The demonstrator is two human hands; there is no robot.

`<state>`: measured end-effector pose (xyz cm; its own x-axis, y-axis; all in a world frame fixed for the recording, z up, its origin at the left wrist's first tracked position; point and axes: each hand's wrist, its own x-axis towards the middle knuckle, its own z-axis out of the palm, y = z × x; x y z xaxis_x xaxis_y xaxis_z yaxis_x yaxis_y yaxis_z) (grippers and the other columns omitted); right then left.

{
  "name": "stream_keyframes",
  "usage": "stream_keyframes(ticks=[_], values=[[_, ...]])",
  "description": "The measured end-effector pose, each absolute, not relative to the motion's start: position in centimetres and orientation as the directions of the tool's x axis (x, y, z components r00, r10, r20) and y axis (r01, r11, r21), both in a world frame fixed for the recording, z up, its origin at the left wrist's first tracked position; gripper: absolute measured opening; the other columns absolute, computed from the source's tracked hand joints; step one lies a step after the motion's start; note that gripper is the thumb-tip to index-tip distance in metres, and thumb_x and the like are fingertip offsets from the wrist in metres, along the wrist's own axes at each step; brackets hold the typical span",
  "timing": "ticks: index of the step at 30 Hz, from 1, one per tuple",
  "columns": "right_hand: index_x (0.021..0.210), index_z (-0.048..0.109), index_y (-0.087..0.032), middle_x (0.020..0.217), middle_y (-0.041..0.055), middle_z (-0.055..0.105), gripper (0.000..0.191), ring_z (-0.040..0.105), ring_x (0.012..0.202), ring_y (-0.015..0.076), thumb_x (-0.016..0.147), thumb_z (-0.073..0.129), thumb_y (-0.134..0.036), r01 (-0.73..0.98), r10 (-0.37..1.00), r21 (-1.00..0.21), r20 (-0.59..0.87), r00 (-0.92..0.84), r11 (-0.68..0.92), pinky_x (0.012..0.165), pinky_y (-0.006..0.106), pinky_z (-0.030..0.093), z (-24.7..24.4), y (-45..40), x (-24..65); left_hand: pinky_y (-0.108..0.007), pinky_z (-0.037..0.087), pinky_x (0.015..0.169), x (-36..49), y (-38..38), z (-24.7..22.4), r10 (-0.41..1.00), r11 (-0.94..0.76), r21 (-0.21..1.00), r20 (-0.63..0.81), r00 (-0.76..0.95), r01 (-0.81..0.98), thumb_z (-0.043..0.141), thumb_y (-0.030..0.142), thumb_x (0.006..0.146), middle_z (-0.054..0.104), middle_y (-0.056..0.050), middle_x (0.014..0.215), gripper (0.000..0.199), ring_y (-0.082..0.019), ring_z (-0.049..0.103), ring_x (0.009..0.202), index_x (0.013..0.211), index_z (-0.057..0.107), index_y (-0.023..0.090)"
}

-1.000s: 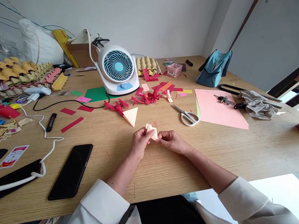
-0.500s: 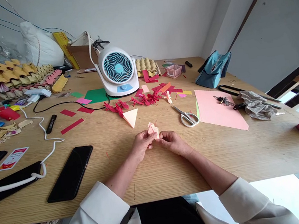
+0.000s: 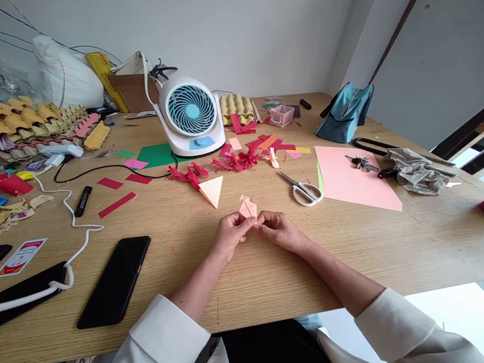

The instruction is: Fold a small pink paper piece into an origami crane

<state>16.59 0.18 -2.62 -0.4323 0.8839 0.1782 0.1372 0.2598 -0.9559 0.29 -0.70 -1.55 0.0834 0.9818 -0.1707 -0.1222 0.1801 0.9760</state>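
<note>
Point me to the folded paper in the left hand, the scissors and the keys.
Folded paper (image 3: 248, 207), head view: middle of its pink face.
Scissors (image 3: 298, 185), head view: near the pivot.
Keys (image 3: 362, 162), head view: middle of the bunch.

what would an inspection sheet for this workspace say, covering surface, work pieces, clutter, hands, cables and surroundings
surface: wooden table, handwritten marks toward the right
work pieces: folded paper, pink, held up; paper triangle beyond the hands; scissors to the right
clutter: red paper strips, phone, keys on pink sheets, egg trays
hands: left hand holds the folded paper; right hand has fingertips at its lower corner, grip unclear
cables: white cable winds across the left; black cable runs toward the fan
surroundings: pale wall behind
</note>
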Motion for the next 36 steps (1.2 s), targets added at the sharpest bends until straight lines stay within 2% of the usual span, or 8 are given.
stream_keyframes(ticks=[10, 14, 18, 22, 27, 32, 36], values=[[0.077, 0.058, -0.016, 0.066, -0.0023, 0.048, 0.043, 0.037, 0.061, 0.0105, 0.080, 0.062, -0.060, 0.112, 0.894, -0.979, 0.104, -0.436, 0.169, 0.057, 0.025, 0.031, -2.55, 0.41, 16.50, -0.018, 0.027, 0.045, 0.39, -0.79, -1.78, 0.993, 0.117, 0.991, -0.115, 0.022, -0.069, 0.081, 0.053, 0.058, 0.045, 0.005, 0.056, 0.046, -0.006, 0.035, 0.052, 0.064, 0.060, 0.013], [0.073, 0.053, -0.018, 0.063, -0.0035, 0.044, 0.039, 0.035, 0.059, 0.0101, 0.082, 0.060, -0.055, 0.157, 0.894, -0.964, 0.131, -0.429, 0.217, 0.056, 0.024, 0.029, -2.50, 0.37, 16.55, -0.018, 0.028, 0.045, 0.36, -0.75, -1.89, 0.989, 0.138, 0.987, -0.134, 0.058, -0.082, 0.081, 0.051, 0.058, 0.054, 0.000, 0.064, 0.045, -0.007, 0.040, 0.056, 0.072, 0.066, 0.012], [0.074, 0.053, -0.018, 0.063, -0.0041, 0.044, 0.033, 0.035, 0.057, 0.0097, 0.083, 0.060, -0.049, 0.200, 0.890, -0.951, 0.128, -0.438, 0.235, 0.054, 0.024, 0.028, -2.42, 0.22, 16.60, -0.018, 0.026, 0.044, 0.35, -0.71, -1.69, 0.993, 0.116, 0.983, -0.114, 0.017, -0.145, 0.082, 0.047, 0.058, 0.055, 0.001, 0.067, 0.043, -0.007, 0.039, 0.056, 0.080, 0.068, 0.013], [0.076, 0.056, -0.017, 0.063, -0.0042, 0.044, 0.035, 0.035, 0.058, 0.0099, 0.084, 0.059, -0.051, 0.209, 0.882, -0.954, 0.095, -0.462, 0.213, 0.055, 0.024, 0.028, -2.32, 0.19, 16.67, -0.018, 0.025, 0.045, 0.38, -0.79, -1.53, 0.996, 0.089, 0.983, -0.085, 0.029, -0.163, 0.081, 0.045, 0.060, 0.055, 0.001, 0.065, 0.039, -0.006, 0.038, 0.055, 0.076, 0.067, 0.013], [0.073, 0.056, -0.017, 0.063, -0.0038, 0.043, 0.040, 0.035, 0.060, 0.0102, 0.084, 0.059, -0.055, 0.181, 0.882, -0.954, 0.134, -0.452, 0.238, 0.056, 0.025, 0.028, -2.63, 0.30, 16.68, -0.018, 0.027, 0.046, 0.43, -0.84, -1.60, 0.992, 0.119, 0.982, -0.110, 0.067, -0.150, 0.082, 0.047, 0.059, 0.054, 0.002, 0.063, 0.041, -0.006, 0.038, 0.054, 0.073, 0.066, 0.012], [0.069, 0.052, -0.018, 0.061, -0.0044, 0.040, 0.043, 0.032, 0.057, 0.0095, 0.082, 0.060, -0.058, 0.155, 0.884, -0.963, 0.130, -0.449, 0.220, 0.054, 0.025, 0.026, -2.76, 0.38, 16.66, -0.017, 0.025, 0.044, 0.30, -0.71, -1.42, 0.995, 0.102, 0.969, -0.094, 0.042, -0.224, 0.081, 0.048, 0.061, 0.042, 0.005, 0.058, 0.042, -0.005, 0.033, 0.052, 0.063, 0.058, 0.014], [0.067, 0.050, -0.018, 0.060, -0.0049, 0.039, 0.046, 0.031, 0.056, 0.0093, 0.080, 0.061, -0.061, 0.155, 0.882, -0.969, 0.101, -0.461, 0.192, 0.053, 0.024, 0.025, -2.49, 0.33, 16.68, -0.017, 0.026, 0.044, 0.19, -0.65, -1.30, 0.997, 0.082, 0.967, -0.076, 0.034, -0.243, 0.082, 0.048, 0.060, 0.042, 0.005, 0.058, 0.045, -0.004, 0.033, 0.052, 0.058, 0.052, 0.014]])
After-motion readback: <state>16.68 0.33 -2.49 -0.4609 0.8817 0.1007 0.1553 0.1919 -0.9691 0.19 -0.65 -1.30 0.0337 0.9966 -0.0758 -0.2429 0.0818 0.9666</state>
